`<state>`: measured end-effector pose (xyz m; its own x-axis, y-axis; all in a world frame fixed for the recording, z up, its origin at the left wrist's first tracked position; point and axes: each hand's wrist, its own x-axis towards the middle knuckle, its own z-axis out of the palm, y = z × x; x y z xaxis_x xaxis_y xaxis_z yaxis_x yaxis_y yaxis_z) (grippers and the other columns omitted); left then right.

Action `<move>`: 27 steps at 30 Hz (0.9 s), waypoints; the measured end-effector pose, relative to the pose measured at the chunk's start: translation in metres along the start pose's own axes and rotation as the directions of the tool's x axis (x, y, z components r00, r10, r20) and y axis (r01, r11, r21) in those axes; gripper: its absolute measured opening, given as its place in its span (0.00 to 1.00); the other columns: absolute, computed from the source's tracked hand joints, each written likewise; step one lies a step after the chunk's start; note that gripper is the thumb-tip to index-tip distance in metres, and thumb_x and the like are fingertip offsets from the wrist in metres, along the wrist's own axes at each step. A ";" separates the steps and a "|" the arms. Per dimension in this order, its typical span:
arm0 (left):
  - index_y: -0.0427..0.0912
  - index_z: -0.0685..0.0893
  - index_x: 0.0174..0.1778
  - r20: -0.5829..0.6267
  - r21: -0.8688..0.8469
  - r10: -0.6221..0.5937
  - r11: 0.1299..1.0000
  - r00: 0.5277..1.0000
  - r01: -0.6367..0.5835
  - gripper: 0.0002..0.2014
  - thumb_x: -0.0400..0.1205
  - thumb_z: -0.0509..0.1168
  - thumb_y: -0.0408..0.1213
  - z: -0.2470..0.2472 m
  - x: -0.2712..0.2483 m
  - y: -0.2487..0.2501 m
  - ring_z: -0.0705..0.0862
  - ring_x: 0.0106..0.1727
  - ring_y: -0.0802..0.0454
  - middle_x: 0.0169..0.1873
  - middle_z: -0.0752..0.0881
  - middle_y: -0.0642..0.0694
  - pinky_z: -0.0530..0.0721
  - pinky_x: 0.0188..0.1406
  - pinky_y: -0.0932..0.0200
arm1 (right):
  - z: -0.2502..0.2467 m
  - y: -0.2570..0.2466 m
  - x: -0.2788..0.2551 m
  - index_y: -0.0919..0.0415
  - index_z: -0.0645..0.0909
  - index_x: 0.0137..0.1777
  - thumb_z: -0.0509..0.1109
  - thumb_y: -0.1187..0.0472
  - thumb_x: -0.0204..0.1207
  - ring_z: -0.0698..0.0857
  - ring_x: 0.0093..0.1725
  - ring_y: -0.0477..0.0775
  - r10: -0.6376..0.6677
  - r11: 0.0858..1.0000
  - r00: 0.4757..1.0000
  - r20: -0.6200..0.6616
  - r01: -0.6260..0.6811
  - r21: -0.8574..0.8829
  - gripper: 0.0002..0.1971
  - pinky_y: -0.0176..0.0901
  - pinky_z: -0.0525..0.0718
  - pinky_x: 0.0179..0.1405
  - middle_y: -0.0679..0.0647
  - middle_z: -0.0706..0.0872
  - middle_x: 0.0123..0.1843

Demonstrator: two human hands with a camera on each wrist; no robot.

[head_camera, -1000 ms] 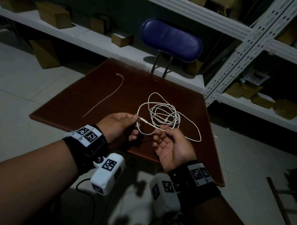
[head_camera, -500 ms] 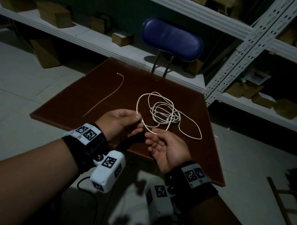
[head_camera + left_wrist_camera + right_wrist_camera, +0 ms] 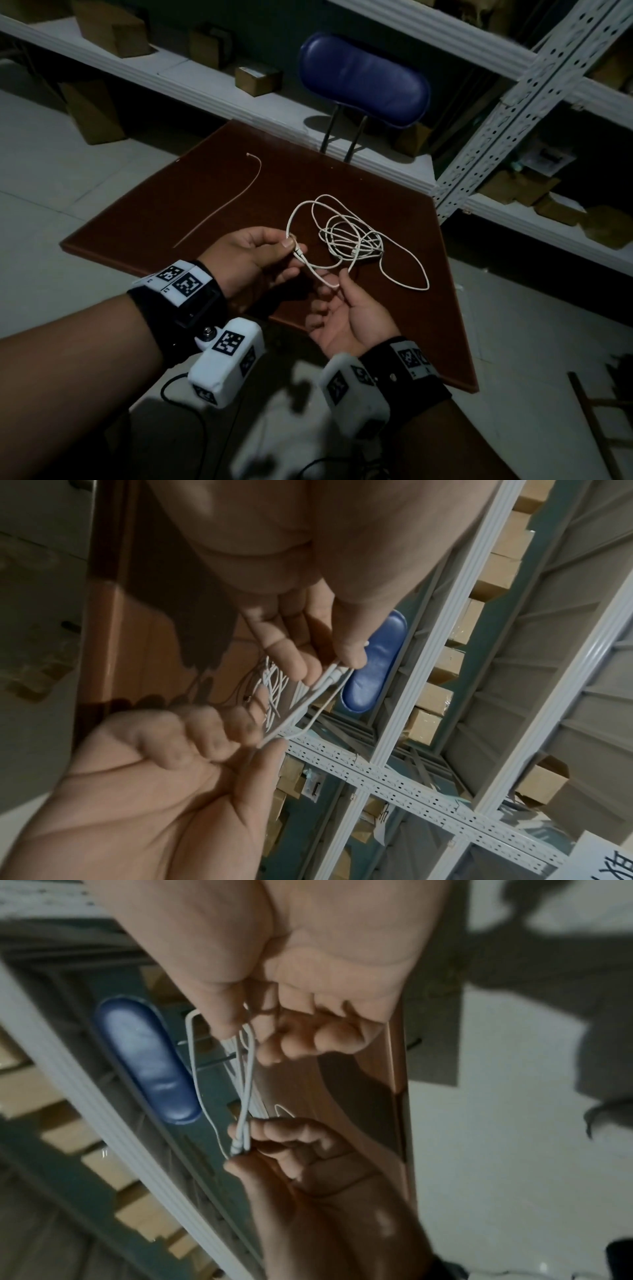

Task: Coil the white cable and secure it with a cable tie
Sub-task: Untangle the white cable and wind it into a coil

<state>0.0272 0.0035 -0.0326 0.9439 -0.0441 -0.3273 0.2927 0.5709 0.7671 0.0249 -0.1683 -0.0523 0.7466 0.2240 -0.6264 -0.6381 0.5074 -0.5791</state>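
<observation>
A thin white cable [image 3: 356,243] lies in a loose tangle on the brown table [image 3: 212,192], with one long loop trailing right. My left hand [image 3: 291,245] pinches the cable's connector end [image 3: 330,676] between thumb and fingers, just above the table's near side. My right hand [image 3: 337,281], palm up, pinches the cable [image 3: 248,1069] a short way along, so a short doubled length runs between the hands. In the right wrist view the left hand [image 3: 240,1150] holds the plug below the right hand's fingers [image 3: 267,1047]. A beige cable tie [image 3: 219,205] lies untouched, far left on the table.
A blue chair back [image 3: 363,78] stands behind the table's far edge. White metal shelving [image 3: 513,113] with cardboard boxes [image 3: 257,78] runs behind and to the right. Tiled floor surrounds the table, and its near edge is right under my hands.
My right hand has slid left and toward me along the cable, closer to the left hand. The stretch between the hands now sags into a loop. The tangle shifted slightly.
</observation>
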 end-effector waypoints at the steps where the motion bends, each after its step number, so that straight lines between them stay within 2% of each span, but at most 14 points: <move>1: 0.31 0.83 0.54 0.001 -0.002 -0.013 1.000 1.000 0.013 0.07 0.82 0.66 0.27 0.000 0.000 0.000 0.90 0.34 0.53 0.36 0.91 0.42 0.89 0.35 0.65 | 0.000 -0.001 0.001 0.56 0.84 0.57 0.70 0.46 0.77 0.70 0.26 0.44 0.000 1.000 1.000 0.018 0.000 0.031 0.16 0.36 0.67 0.26 0.47 0.76 0.30; 4: 0.33 0.85 0.48 -0.003 -0.009 -0.043 0.999 0.999 0.043 0.03 0.81 0.67 0.28 -0.002 -0.001 0.001 0.89 0.35 0.53 0.37 0.91 0.41 0.90 0.36 0.62 | -0.001 -0.003 0.004 0.54 0.85 0.54 0.70 0.47 0.80 0.66 0.22 0.43 -0.026 0.996 0.999 0.029 0.023 0.092 0.12 0.35 0.63 0.27 0.45 0.71 0.27; 7: 0.33 0.85 0.48 0.000 -0.009 -0.072 0.997 0.997 0.072 0.03 0.82 0.66 0.28 -0.005 -0.001 0.002 0.88 0.35 0.52 0.37 0.91 0.40 0.90 0.35 0.61 | -0.002 -0.006 0.005 0.54 0.84 0.49 0.74 0.48 0.78 0.66 0.22 0.43 -0.038 0.989 0.999 0.019 0.035 0.140 0.10 0.36 0.63 0.28 0.44 0.70 0.26; 13: 0.33 0.84 0.47 0.020 0.015 -0.116 0.993 0.993 0.116 0.03 0.83 0.65 0.27 -0.010 -0.001 0.008 0.87 0.30 0.53 0.38 0.90 0.39 0.90 0.32 0.61 | -0.003 -0.013 0.005 0.53 0.81 0.40 0.74 0.46 0.78 0.67 0.23 0.44 -0.066 0.983 0.998 -0.021 0.068 0.171 0.12 0.38 0.65 0.27 0.44 0.68 0.24; 17: 0.33 0.83 0.48 0.021 0.048 -0.146 0.988 0.989 0.145 0.04 0.84 0.63 0.26 -0.016 0.000 0.015 0.86 0.28 0.53 0.38 0.89 0.38 0.89 0.30 0.61 | -0.005 -0.020 0.005 0.53 0.79 0.39 0.75 0.49 0.77 0.70 0.21 0.44 -0.083 0.975 0.993 -0.088 0.099 0.199 0.11 0.38 0.63 0.29 0.44 0.71 0.23; 22: 0.33 0.84 0.49 -0.002 0.050 -0.155 0.987 0.988 0.155 0.05 0.83 0.63 0.26 -0.020 0.001 0.020 0.85 0.27 0.53 0.37 0.88 0.38 0.87 0.26 0.61 | -0.014 -0.025 0.009 0.51 0.77 0.38 0.76 0.52 0.70 0.67 0.20 0.44 -0.064 0.973 0.996 -0.061 0.076 0.219 0.10 0.37 0.63 0.26 0.44 0.68 0.23; 25: 0.33 0.83 0.49 -0.042 0.045 -0.132 0.990 0.990 0.134 0.05 0.85 0.62 0.26 -0.020 0.002 0.020 0.85 0.25 0.53 0.36 0.88 0.38 0.86 0.22 0.62 | -0.017 -0.026 0.012 0.51 0.78 0.41 0.74 0.51 0.76 0.68 0.21 0.44 -0.081 0.977 0.994 -0.071 0.093 0.191 0.09 0.36 0.64 0.25 0.44 0.71 0.23; 27: 0.33 0.83 0.50 -0.061 0.027 -0.109 0.993 0.992 0.111 0.04 0.85 0.63 0.27 -0.020 0.004 0.018 0.86 0.26 0.52 0.38 0.87 0.38 0.87 0.26 0.60 | -0.016 -0.025 0.014 0.53 0.78 0.42 0.74 0.50 0.77 0.74 0.24 0.46 -0.104 0.977 0.990 -0.097 0.120 0.175 0.10 0.37 0.68 0.24 0.46 0.77 0.25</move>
<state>0.0330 0.0297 -0.0308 0.8952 -0.0566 -0.4420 0.3997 0.5404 0.7404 0.0482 -0.1912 -0.0547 0.7873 0.0885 -0.6101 -0.5010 0.6686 -0.5495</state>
